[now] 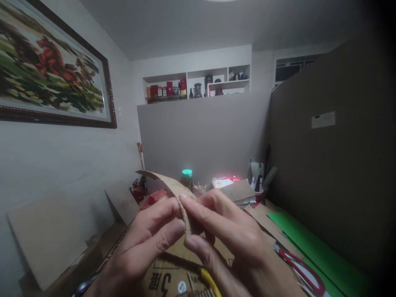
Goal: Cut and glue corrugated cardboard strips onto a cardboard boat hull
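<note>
A curved strip of brown cardboard [175,184] is held up in front of me, its far end bending away to the left. My left hand [145,237] pinches it from the left side, thumb and fingers close to the near edge. From the right, my right hand [229,233] grips the same strip, index finger on top and thumb at the lower corner. Below the hands lies printed cardboard [173,278]. A yellow-handled tool [210,282] rests on it, partly hidden by my right hand.
Red-handled scissors [301,268] and a green sheet [312,247] lie at the right. Farther back stand a cup of pens [258,194], corrugated cardboard [238,191] and a jar with a turquoise lid [187,173]. A cardboard panel [46,235] leans at the left wall.
</note>
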The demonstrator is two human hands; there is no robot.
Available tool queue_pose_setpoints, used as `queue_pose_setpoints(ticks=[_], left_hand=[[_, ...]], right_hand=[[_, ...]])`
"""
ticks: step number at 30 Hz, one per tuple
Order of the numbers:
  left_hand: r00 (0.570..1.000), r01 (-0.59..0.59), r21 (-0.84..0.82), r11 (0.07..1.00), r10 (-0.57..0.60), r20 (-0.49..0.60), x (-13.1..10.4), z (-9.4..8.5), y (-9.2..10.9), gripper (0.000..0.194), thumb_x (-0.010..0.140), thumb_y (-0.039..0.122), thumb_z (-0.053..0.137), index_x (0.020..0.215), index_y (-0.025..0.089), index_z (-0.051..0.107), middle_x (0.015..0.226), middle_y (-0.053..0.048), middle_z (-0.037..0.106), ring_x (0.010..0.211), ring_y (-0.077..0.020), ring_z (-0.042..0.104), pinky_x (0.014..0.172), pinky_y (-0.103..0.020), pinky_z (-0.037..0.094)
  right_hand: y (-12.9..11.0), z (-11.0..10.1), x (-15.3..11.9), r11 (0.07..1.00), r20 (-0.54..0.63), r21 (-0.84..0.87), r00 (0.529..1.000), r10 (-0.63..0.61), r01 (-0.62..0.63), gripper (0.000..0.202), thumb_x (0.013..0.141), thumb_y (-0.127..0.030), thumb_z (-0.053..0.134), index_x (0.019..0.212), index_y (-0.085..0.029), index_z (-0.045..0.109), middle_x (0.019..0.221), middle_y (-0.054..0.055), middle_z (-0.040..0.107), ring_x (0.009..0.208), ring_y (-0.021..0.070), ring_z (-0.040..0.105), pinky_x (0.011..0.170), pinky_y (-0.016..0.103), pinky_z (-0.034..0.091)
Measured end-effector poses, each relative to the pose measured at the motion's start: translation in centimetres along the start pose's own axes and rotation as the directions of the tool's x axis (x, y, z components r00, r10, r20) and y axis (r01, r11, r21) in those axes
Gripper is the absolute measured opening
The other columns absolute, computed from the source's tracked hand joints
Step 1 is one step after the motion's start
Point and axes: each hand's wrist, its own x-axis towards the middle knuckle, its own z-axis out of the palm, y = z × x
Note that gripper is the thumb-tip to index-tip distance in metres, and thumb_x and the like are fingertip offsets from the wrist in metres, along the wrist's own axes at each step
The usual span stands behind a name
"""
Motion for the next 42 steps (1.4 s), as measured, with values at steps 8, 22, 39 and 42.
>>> queue_pose_setpoints(ticks=[8, 22, 39, 42], left_hand=[[0.997, 0.073, -0.107, 0.992, -0.077, -0.031, -0.2, 0.6, 0.6, 0.021, 0.089, 0.030, 0.062, 0.108, 0.024, 0.072, 0.105, -0.005, 0.072, 0.107, -0.0261, 0.062, 0.079, -0.027, 0.050], [0.994, 0.094, -0.087, 0.992, -0.099, -0.054, -0.2, 0.8, 0.4, 0.011, 0.086, 0.028, 0.062, 0.087, 0.021, 0.071, 0.083, -0.003, 0.066, 0.085, -0.0221, 0.060, 0.078, -0.030, 0.048], [0.998, 0.062, -0.050, 0.997, -0.063, -0.024, 0.1, 0.4, -0.3, 0.019, 0.089, 0.032, 0.058, 0.074, 0.023, 0.053, 0.077, 0.000, 0.051, 0.078, -0.0186, 0.048, 0.071, -0.027, 0.042], [0.996, 0.075, -0.034, 0.997, -0.077, -0.045, 0.1, 0.4, -0.4, 0.019, 0.088, 0.032, 0.060, 0.073, 0.022, 0.053, 0.075, 0.001, 0.049, 0.075, -0.0172, 0.047, 0.068, -0.025, 0.041]], right_hand=[[-0.7, -0.6, 0.1, 0.993, 0.084, -0.032, 0.990, 0.115, -0.113, 0.021, 0.092, -0.012, 0.054, 0.108, -0.021, 0.064, 0.092, 0.003, 0.053, 0.081, 0.0142, 0.057, 0.071, 0.025, 0.053], [-0.2, -0.3, 0.0, 0.993, 0.084, -0.048, 0.990, 0.109, -0.105, 0.020, 0.092, -0.012, 0.054, 0.109, -0.020, 0.063, 0.091, 0.002, 0.052, 0.079, 0.0132, 0.056, 0.069, 0.025, 0.051], [0.7, -0.2, 0.3, 0.998, 0.093, 0.002, 0.994, 0.056, -0.057, 0.035, 0.096, -0.012, 0.051, 0.129, -0.021, 0.059, 0.094, 0.002, 0.051, 0.081, 0.0122, 0.054, 0.074, 0.021, 0.050], [0.8, -0.3, 0.3, 0.995, 0.130, 0.029, 0.988, 0.086, -0.091, 0.038, 0.097, -0.012, 0.049, 0.133, -0.022, 0.056, 0.096, 0.003, 0.050, 0.083, 0.0120, 0.055, 0.076, 0.020, 0.049]])
